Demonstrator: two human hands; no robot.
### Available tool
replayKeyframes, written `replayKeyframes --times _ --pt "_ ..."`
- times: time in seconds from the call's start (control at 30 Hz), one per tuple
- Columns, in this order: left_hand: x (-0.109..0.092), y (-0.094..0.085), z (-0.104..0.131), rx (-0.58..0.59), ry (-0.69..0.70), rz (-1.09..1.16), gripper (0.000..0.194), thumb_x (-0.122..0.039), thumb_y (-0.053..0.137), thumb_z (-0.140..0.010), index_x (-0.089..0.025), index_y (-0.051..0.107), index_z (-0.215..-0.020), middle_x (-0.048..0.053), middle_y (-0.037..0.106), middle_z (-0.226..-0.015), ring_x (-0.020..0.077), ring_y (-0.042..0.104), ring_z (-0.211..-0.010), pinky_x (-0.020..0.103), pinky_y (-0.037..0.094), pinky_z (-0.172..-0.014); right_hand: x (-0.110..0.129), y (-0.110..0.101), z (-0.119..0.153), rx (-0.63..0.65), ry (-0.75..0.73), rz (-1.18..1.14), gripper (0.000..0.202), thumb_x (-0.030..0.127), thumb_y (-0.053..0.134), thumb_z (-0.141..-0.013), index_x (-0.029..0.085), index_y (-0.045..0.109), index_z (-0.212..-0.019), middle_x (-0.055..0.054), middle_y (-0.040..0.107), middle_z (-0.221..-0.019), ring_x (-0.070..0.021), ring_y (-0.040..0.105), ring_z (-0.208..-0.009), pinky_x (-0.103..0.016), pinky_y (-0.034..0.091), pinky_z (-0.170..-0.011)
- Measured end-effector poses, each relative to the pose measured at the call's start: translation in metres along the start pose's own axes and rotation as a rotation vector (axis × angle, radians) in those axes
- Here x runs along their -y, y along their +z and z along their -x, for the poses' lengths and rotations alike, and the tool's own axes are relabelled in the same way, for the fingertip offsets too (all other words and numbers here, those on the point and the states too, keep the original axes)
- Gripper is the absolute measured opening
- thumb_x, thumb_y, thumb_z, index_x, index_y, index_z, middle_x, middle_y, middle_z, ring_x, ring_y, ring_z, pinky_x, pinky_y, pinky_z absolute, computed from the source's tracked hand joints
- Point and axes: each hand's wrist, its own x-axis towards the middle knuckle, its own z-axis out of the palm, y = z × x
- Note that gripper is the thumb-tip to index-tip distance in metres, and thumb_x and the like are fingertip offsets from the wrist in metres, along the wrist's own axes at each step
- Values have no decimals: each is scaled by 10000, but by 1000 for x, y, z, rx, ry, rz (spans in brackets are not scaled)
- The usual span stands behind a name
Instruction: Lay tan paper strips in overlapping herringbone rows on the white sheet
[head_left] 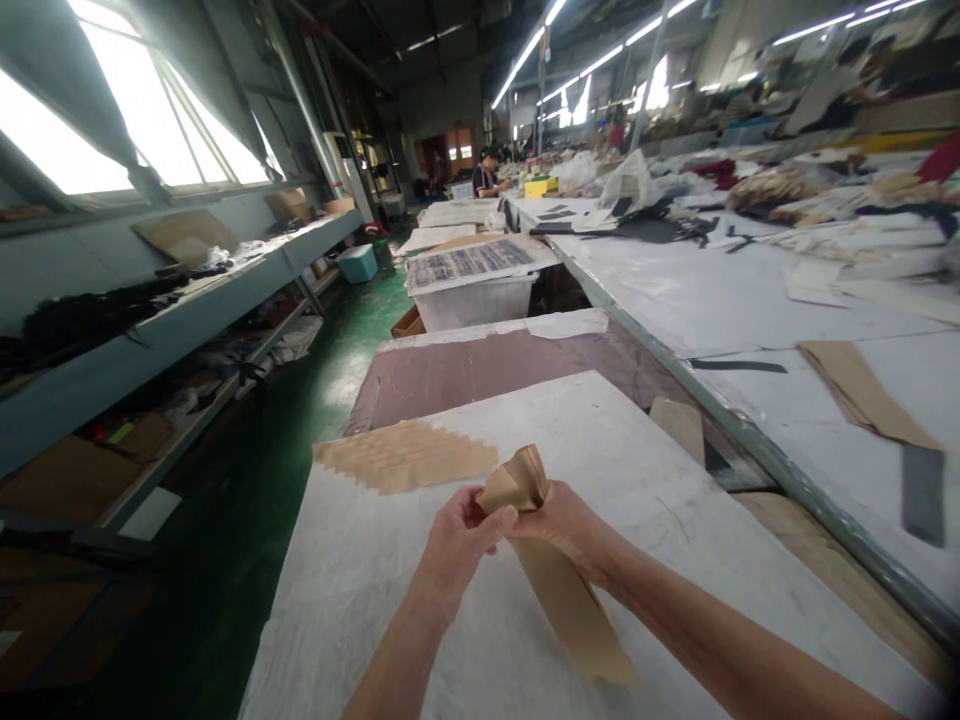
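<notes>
Steadying the brown bundle (577, 615) took both hands, with its bent upper end between them and its long lower part slanting down toward the wearer's right, over the white tabletop (352, 600). The left hand (459, 528) had its grip on the near left side, thumb laid across the front and fingers curled in behind. The right hand (562, 522) was wrapped round the other side, just below the curled top, its grip likewise closed on the layers; some of its fingers were hidden. Whether the bundle's far end touched the paper below could not be told.

Handling it well seemed to call for a light, even pinch, since the layers looked thin and apt to crease where they bent. At the top they stood a little apart, so squaring their edges there looked wiser than squeezing harder. Supporting the loose length would probably have helped against twisting or slipping. Elbow room mattered too: the stepped fan (409, 455) of similar pieces lay just beyond the left hand, and a careless sweep could have upset its neat overlap.
</notes>
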Motion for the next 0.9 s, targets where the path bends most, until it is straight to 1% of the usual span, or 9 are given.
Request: replayKeyframes --times 0.13,0.23,0.3,0.47,0.6,0.67,0.77,0.83,0.9 --pt "4 -1 -6 -121 -6 -22 341 -442 720 -679 -141 594 -778 -28 563 -601 62 431 -494 191 332 -482 -5 -1 1 -44 36 78 303 350 779 -608 131 667 -785 6 619 -659 -124 514 -589 -218 386 -528" --pt "7 -5 -9 -162 19 -70 320 -433 713 -685 -144 574 -693 -24 561 -542 69 431 -482 196 319 -478 -6 -2 3 -79 66 126 266 327 771 -610 129 658 -747 2 609 -632 -120 505 -563 -215 369 -503" --pt "7 -7 -10 -167 53 -132 293 -414 696 -702 -141 591 -679 -11 582 -543 78 449 -500 199 332 -498 -5 -2 4 -51 73 76 259 309 760 -625 133 671 -793 4 614 -654 -116 507 -570 -212 375 -516" --pt "3 -5 -6 -111 113 -216 187 -328 628 -740 -149 636 -685 -10 613 -591 107 527 -556 209 383 -551 -6 -1 10 85 122 -75 296 326 752 -667 134 691 -883 -23 656 -754 -126 554 -646 -218 410 -589" --pt "2 -6 -3 -76 118 -339 210 -337 539 -794 -173 640 -710 -12 624 -635 140 567 -621 236 418 -604 -13 -3 11 181 106 -112 270 248 737 -682 137 693 -925 -49 684 -818 -150 602 -750 -234 436 -690" --pt "3 -10 -1 -78 141 -473 238 -341 494 -822 -186 653 -736 -3 649 -689 148 570 -668 242 414 -635 -16 -3 10 187 115 -137 282 222 730 -683 140 689 -950 -53 688 -811 -150 609 -740 -243 442 -696" --pt "8 -17 0 -105 183 -639 263 -304 439 -840 -205 669 -759 5 667 -736 157 582 -708 256 405 -672 -20 -5 8 159 125 -164 254 230 728 -686 124 690 -914 -61 679 -775 -145 597 -693 -235 438 -622" --pt "11 -22 1 -174 182 -694 264 -292 433 -839 -216 683 -806 12 681 -768 166 600 -734 267 408 -698 -23 -6 7 125 127 -171 224 237 732 -681 115 688 -864 -63 670 -758 -147 588 -676 -231 429 -577" --pt "13 -27 2 -248 137 -664 272 -334 441 -849 -215 685 -846 22 694 -790 175 617 -747 281 421 -718 -26 -7 6 99 140 -165 218 234 740 -670 110 685 -841 -69 670 -756 -147 583 -664 -233 430 -564"
